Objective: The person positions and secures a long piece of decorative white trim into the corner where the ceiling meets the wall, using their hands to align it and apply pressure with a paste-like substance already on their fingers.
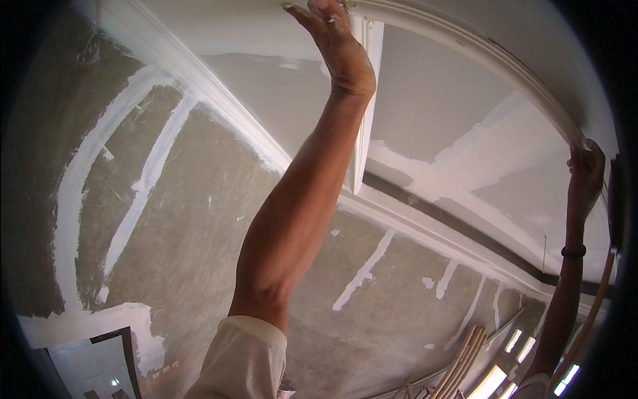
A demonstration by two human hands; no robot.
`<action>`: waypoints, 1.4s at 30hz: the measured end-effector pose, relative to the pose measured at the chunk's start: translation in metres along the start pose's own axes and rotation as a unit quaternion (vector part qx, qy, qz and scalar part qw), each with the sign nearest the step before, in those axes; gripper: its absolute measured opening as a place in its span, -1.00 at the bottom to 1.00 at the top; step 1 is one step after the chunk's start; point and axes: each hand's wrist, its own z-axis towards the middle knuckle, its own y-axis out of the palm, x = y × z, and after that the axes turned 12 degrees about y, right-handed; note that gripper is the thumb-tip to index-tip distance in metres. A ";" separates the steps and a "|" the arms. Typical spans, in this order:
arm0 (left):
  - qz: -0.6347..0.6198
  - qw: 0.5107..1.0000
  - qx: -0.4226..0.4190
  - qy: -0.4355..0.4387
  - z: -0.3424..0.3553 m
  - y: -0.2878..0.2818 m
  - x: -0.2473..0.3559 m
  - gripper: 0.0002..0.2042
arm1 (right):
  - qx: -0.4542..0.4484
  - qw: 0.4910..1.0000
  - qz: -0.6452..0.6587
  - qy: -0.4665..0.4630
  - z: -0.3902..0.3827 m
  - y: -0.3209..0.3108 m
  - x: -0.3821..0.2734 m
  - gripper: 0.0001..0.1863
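My left hand [340, 56] reaches up to the ceiling at the top edge, beside a long white cornice moulding [465, 46]. Its thumb and a finger stretch apart, with white smears on the skin; the other fingertips are cut off by the frame. The moulding runs right along the ceiling, looking curved. At the far right, my raised right hand [586, 166], a dark band on its wrist, has its fingers curled against the moulding's edge. The hand partly hides that part of the moulding.
Grey walls [193, 219] carry white filler streaks. White trim [252, 126] lines the wall top, and a crosspiece [363, 133] divides the patched ceiling panels [438, 86]. Below are a doorway [93, 366], several wooden poles [462, 362] and bright windows [492, 382]. A brown strip [591, 319] stands beside my right arm.
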 end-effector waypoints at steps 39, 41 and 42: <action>0.084 0.989 -0.068 0.102 -0.015 -0.027 0.010 0.02 | 0.011 1.000 -0.008 -0.004 0.001 0.002 0.002 -0.49; 0.102 0.981 -0.086 0.137 -0.013 -0.023 0.006 0.02 | 0.003 1.000 -0.015 -0.003 0.003 0.001 0.003 -0.49; 0.113 0.978 -0.097 0.144 -0.013 -0.022 0.006 0.02 | 0.001 1.000 -0.020 -0.003 0.003 0.001 0.004 -0.49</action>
